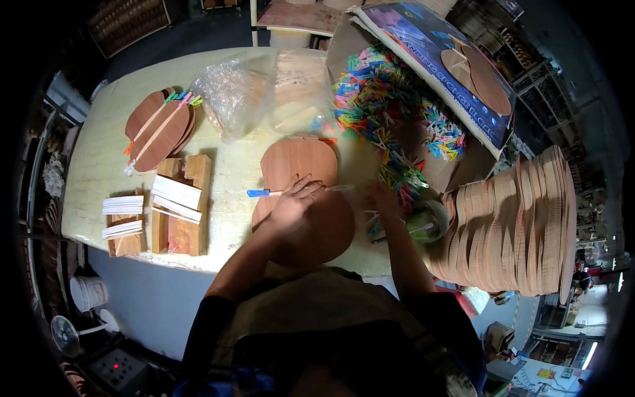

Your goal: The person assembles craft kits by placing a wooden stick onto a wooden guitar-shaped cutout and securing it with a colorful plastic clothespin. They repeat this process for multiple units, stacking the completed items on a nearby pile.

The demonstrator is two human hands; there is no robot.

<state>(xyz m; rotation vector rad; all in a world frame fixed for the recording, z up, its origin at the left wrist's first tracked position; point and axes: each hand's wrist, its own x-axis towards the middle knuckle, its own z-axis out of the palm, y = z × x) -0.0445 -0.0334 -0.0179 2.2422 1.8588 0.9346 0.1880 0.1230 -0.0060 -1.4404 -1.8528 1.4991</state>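
Note:
A reddish-brown, guitar-shaped wooden panel [299, 161] lies in front of me, its waist running across. My left hand [299, 198] rests on it with fingers stretched out flat. A blue clothespin [258, 193] grips the panel's left edge at the waist, and a pale clothespin [342, 188] sits at its right edge. Just right of the panel is my right hand [378, 197], smeared by motion; its fingers and anything in them are unclear. Beside it stands a greenish, translucent round container [426, 221].
A tipped cardboard box [463, 162] spills colourful clothespins [370, 99]. Stacked guitar-shaped panels [509, 225] stand at right. Clipped panels [159, 129] lie far left, behind wooden blocks [198, 225] holding white strips [176, 196]. Plastic bags [228, 96] sit at the table's [92, 165] back.

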